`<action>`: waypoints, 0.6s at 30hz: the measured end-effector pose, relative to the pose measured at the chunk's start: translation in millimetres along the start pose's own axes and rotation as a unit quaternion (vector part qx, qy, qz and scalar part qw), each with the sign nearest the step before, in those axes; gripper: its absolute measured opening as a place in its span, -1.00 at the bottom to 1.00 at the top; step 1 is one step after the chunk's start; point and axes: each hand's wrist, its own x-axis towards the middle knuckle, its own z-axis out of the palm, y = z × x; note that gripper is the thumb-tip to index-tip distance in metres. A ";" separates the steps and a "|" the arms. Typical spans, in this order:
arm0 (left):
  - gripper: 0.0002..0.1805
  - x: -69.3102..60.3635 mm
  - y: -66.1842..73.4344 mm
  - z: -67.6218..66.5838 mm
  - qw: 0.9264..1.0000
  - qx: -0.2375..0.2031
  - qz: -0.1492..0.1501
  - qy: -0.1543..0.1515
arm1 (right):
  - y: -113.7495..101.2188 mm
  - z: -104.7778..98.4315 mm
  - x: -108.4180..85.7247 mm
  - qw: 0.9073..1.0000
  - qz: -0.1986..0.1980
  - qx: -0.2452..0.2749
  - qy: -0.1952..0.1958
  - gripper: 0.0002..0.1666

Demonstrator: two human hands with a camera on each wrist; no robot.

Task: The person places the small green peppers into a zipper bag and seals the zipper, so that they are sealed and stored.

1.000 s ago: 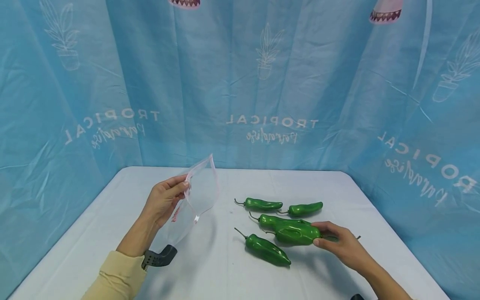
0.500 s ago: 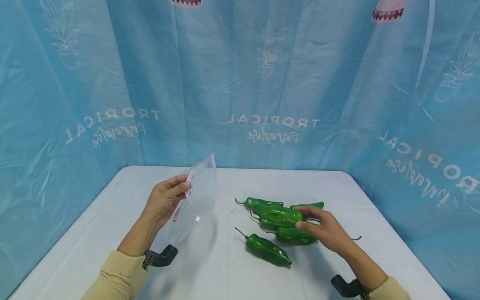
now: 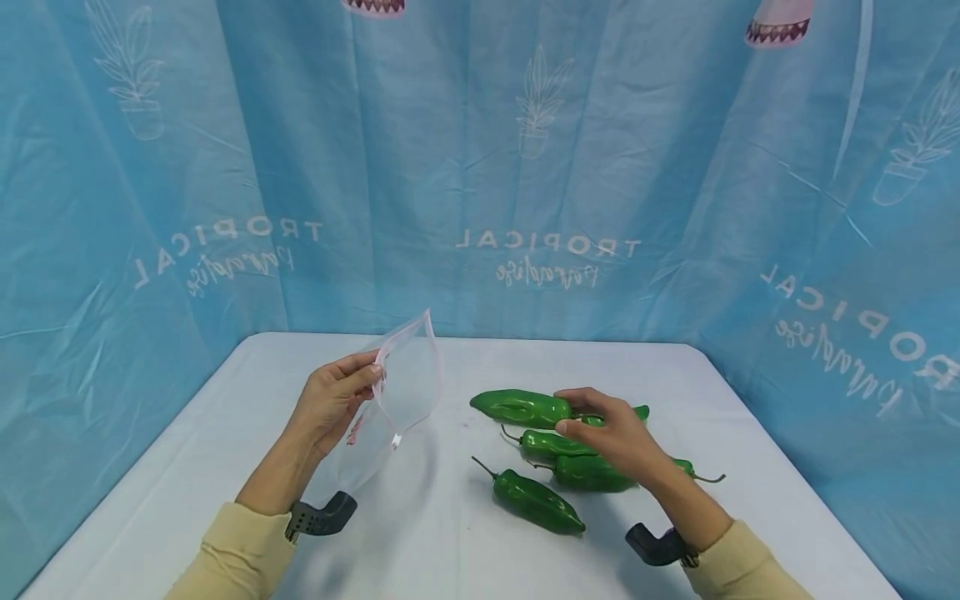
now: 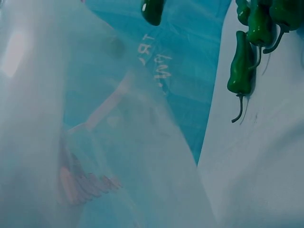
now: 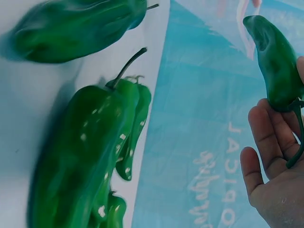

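- While pinching clear bag (image 3: 408,383) by its rim in left hand (image 3: 333,398), holding it raised left of middle of table (image 3: 420,542), probably to spread its mouth.
- Gripping lifted green pepper (image 3: 517,407) by stem end in right hand (image 3: 611,433), toward far edge, presumably to leave tip free.
- Noted other peppers (image 3: 537,502) between middle and right edge, likely for easy reach.

Mirror-reversed white lettering (image 3: 551,243) on the blue curtain (image 3: 408,167) before me.
I read "TROPICAL" over "Paradise" three times, the right-hand copy cut to "ROPICAL"; the red print (image 3: 355,430) on my clear bag (image 3: 408,387) is illegible.
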 end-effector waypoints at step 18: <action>-0.60 -1.0 1.0 0.3 1.000 0.003 -0.010 0.004 | -28.2 18.5 31.9 1.000 0.001 0.017 -0.012 -0.41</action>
